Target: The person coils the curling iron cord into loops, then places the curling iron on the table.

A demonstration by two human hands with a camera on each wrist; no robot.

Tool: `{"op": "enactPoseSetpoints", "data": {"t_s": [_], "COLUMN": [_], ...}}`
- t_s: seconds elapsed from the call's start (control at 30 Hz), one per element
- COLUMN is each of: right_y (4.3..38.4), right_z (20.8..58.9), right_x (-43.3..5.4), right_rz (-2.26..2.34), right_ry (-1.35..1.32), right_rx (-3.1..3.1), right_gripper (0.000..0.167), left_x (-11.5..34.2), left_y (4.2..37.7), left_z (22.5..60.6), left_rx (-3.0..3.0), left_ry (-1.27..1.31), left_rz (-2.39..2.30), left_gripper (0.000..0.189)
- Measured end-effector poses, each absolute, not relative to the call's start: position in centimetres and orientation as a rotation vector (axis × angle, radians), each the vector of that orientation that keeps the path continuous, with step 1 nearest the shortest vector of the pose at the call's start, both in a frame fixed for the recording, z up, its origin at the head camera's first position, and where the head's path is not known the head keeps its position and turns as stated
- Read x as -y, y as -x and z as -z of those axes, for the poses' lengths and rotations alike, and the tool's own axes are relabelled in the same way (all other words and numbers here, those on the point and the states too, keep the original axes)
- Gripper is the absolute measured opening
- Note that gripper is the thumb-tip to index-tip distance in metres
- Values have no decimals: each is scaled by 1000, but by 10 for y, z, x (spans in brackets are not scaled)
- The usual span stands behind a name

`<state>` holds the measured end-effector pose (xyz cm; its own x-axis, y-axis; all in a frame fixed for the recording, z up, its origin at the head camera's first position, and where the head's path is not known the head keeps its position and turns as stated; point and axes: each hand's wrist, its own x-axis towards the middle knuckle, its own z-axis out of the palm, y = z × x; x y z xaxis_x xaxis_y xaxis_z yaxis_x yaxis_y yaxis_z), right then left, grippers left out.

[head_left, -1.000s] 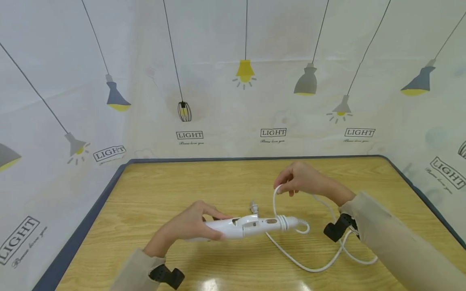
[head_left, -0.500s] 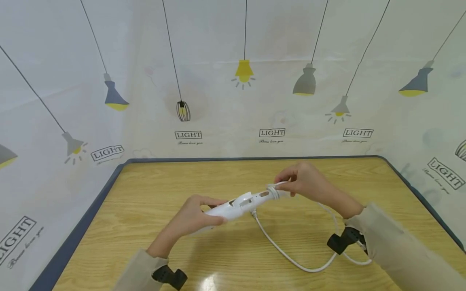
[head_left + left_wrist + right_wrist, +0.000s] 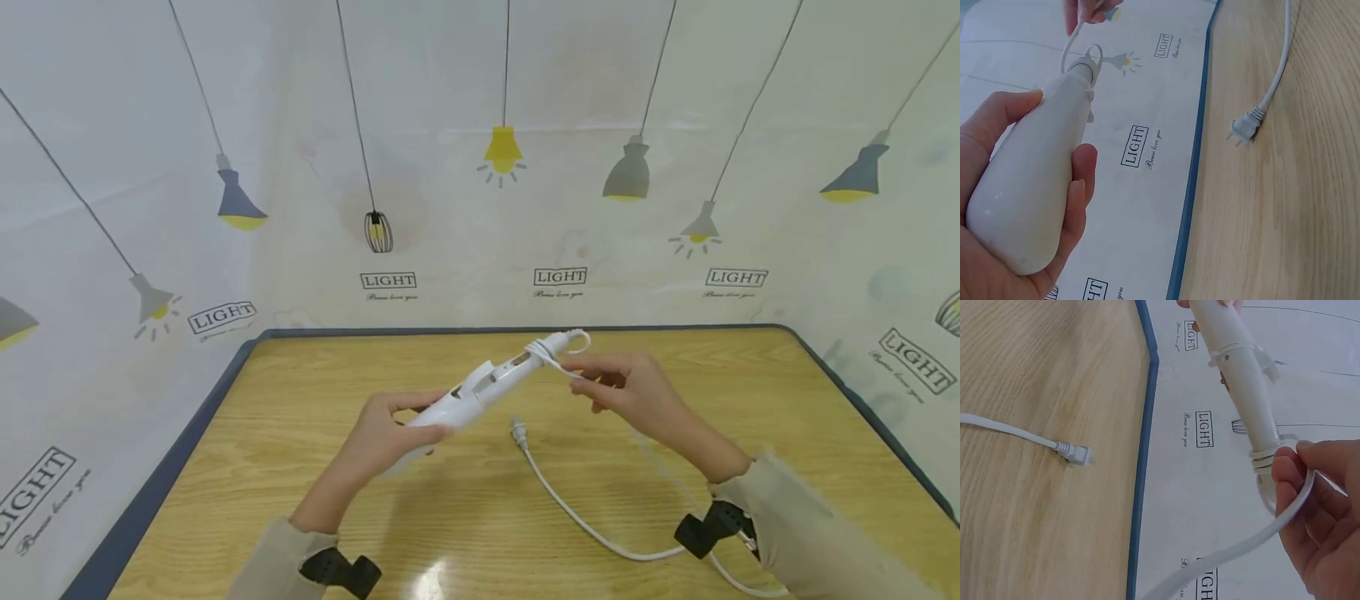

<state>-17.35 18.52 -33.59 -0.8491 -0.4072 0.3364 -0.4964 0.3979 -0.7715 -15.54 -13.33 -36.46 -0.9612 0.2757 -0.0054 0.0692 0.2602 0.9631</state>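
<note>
A white curling iron (image 3: 480,402), with a raised clip lever, is held above the table, its handle end slanting up to the right. My left hand (image 3: 375,440) grips its thick rounded end, thumb on one side and fingers on the other in the left wrist view. Several turns of white cord (image 3: 1263,457) are wound around the handle near its tip. My right hand (image 3: 636,393), just right of that tip, pinches the cord (image 3: 1241,549) between thumb and fingers. The two-prong plug (image 3: 519,432) lies on the table below the iron.
The wooden table (image 3: 300,517) has a dark blue edge (image 3: 450,330). Pale sheets (image 3: 450,183) printed with lamps and the word LIGHT stand along its back and sides. Loose cord (image 3: 577,518) curves from the plug toward my right forearm.
The iron has risen and tilted, its handle end moving up and away. My right hand has carried the cord round the handle and now lies slightly lower, right of it.
</note>
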Motion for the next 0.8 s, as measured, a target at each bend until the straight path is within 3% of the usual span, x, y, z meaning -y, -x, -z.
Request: {"op": "enactPoseSetpoints", "data": {"t_s": [0.47, 0.8], "right_y": [166, 171], "right_z": [372, 386], "right_x": [-196, -199], "right_rz": [-1836, -2322], "right_ry": [-1092, -855], "right_rx": [2158, 2159], "right_gripper": [40, 34], "left_x": [146, 145], "left_y": [155, 156], "left_z": [344, 345], "left_rx": [-2216, -2144], "left_ry": [-298, -463], "left_rz": [-1952, -1966], "left_gripper": [50, 49]}}
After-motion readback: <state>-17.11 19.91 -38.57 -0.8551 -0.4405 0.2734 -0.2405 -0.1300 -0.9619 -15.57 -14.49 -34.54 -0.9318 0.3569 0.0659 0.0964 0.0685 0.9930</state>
